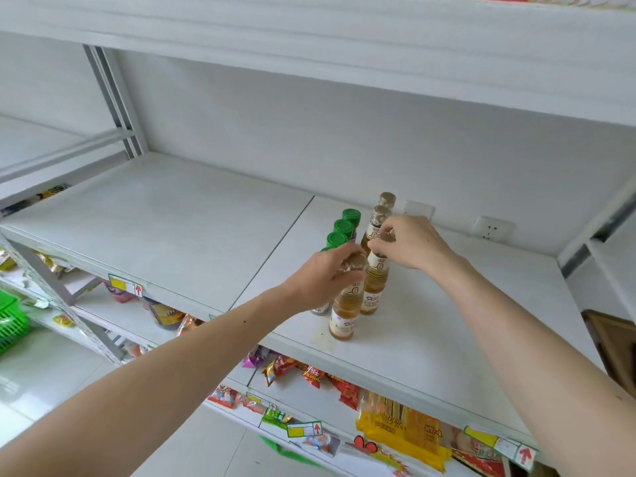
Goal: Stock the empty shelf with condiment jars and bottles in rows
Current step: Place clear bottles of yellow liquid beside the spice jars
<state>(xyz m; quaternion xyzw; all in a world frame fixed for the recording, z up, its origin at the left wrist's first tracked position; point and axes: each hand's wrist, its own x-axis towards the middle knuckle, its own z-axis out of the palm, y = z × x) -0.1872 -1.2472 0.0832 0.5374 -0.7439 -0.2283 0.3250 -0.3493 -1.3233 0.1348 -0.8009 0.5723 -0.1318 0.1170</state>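
On the white shelf (172,215) stand two rows running front to back. The left row is green-capped jars (343,228). The right row is amber bottles with tan caps and white labels. My left hand (323,277) grips the neck of the front amber bottle (344,315), which stands near the shelf's front edge. My right hand (409,241) pinches the cap of the second amber bottle (375,287) just behind it. Two more amber bottles (380,215) stand further back. The frontmost green-capped jar is mostly hidden behind my left hand.
The shelf above (309,46) overhangs closely. A wall socket (490,228) sits at the back right. The lower shelf (327,394) holds snack packets, and a yellow packet (402,428) lies below. A green basket (12,318) is at the far left. Upright posts frame both sides.
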